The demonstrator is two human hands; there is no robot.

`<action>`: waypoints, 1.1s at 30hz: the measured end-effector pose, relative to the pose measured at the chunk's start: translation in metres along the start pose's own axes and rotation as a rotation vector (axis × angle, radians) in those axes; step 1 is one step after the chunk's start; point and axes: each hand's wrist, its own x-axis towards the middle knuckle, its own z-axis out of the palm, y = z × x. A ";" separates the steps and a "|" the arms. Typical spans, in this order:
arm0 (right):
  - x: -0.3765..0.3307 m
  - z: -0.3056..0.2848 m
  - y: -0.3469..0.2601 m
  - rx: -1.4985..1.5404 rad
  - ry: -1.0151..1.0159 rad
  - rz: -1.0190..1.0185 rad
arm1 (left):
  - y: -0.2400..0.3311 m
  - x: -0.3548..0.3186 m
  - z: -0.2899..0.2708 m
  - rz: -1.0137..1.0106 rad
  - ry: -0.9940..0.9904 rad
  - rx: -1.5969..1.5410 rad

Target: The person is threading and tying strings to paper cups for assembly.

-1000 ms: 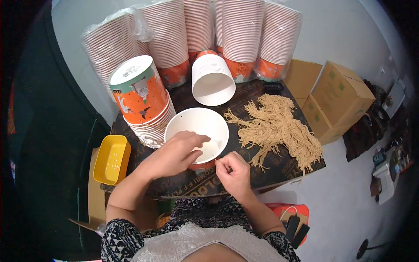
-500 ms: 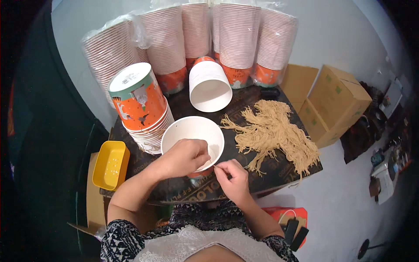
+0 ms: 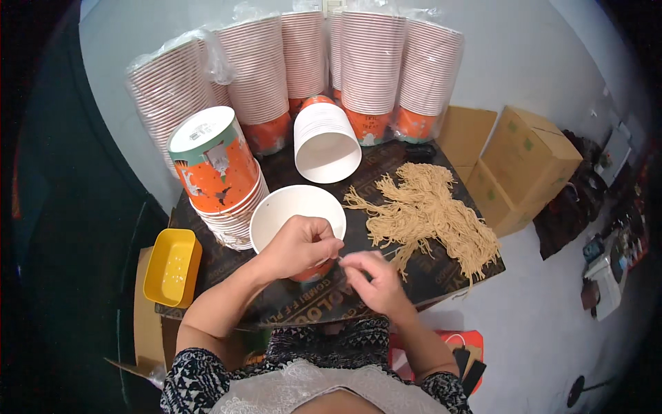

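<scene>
Left hand (image 3: 301,243): above the near right rim of the open paper bucket, thumb and forefinger pressed together; anything between them is too small to tell. Right hand (image 3: 376,279): just beside it, fingers curled inward; whether they pinch anything, cannot tell.

Open paper bucket (image 3: 284,212): one, white inside, upright, near the middle of the dark tabletop (image 3: 293,314).

Cord bundle (image 3: 441,221): tan, loose, right side.

White bucket (image 3: 324,145): on its side, mouth facing near, beyond the open one.

Nested stack (image 3: 219,176): inverted, orange print, left.

Wrapped stacks (image 3: 255,76): several, far edge.

Yellow tub (image 3: 192,276): far left.
</scene>
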 end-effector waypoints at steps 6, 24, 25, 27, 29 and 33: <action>0.045 -0.050 -0.018 0.180 -0.037 -0.019 | 0.010 0.003 0.002 -0.044 -0.042 0.171; 0.093 -0.054 -0.034 -0.040 -0.336 -0.437 | 0.003 0.010 -0.002 -0.008 -0.069 0.012; 0.089 -0.053 -0.026 -0.140 -0.252 -0.408 | 0.003 0.011 -0.003 -0.006 -0.069 0.012; 0.082 -0.051 -0.016 -0.258 -0.177 -0.378 | 0.004 0.010 -0.006 -0.078 -0.127 -0.115; 0.071 -0.043 -0.014 -0.171 -0.165 -0.316 | 0.004 0.008 -0.005 -0.077 -0.116 -0.148; 0.064 -0.031 -0.010 -0.071 -0.116 -0.253 | 0.006 0.007 -0.004 -0.085 -0.092 -0.138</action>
